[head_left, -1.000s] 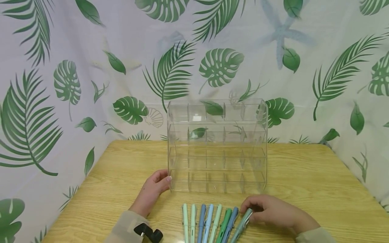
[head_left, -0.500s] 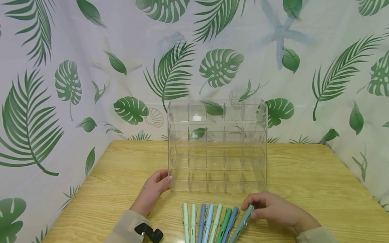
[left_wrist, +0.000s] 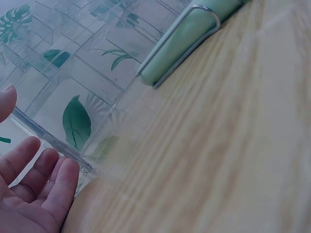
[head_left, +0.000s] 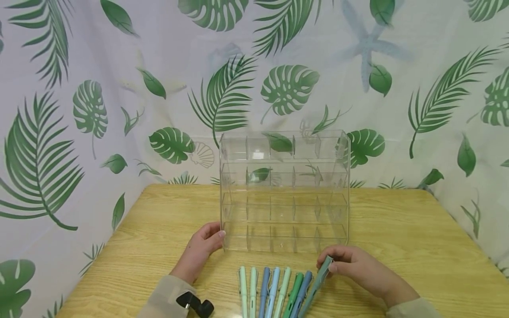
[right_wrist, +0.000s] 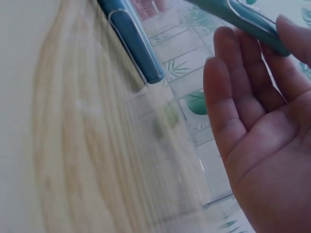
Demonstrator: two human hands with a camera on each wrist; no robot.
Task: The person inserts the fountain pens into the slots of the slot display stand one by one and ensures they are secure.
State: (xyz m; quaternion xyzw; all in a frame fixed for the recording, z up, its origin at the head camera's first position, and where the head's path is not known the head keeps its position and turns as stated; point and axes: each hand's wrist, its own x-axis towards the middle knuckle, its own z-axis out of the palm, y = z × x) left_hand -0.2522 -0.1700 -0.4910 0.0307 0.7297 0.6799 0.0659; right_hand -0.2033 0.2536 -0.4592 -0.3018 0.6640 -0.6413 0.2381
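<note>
A clear acrylic organizer (head_left: 281, 212) with tiers of small compartments stands upright on the table. My left hand (head_left: 200, 247) holds its lower left edge; in the left wrist view the thumb and fingers lie on either side of the clear side panel (left_wrist: 48, 138). Between thumb and fingers, my right hand (head_left: 359, 269) pinches the clip end of a grey-green pen (head_left: 318, 282). That pen is tilted, its clip end raised above the table and its lower end cut off by the frame. In the right wrist view the pen (right_wrist: 248, 22) lies between thumb and index finger.
Several pens lie in a row before the organizer: pale green (head_left: 243, 287), blue (head_left: 264, 289), light blue (head_left: 272, 289) and dark green (head_left: 294, 291) among them. A blue pen (head_left: 304, 289) is nearest the held one. A leaf-printed cloth (head_left: 286, 88) hangs behind the wooden table (head_left: 171, 207).
My right hand has moved up a little, raising the clip end of the grey-green pen away from the row. The left hand and the organizer stay where they were.
</note>
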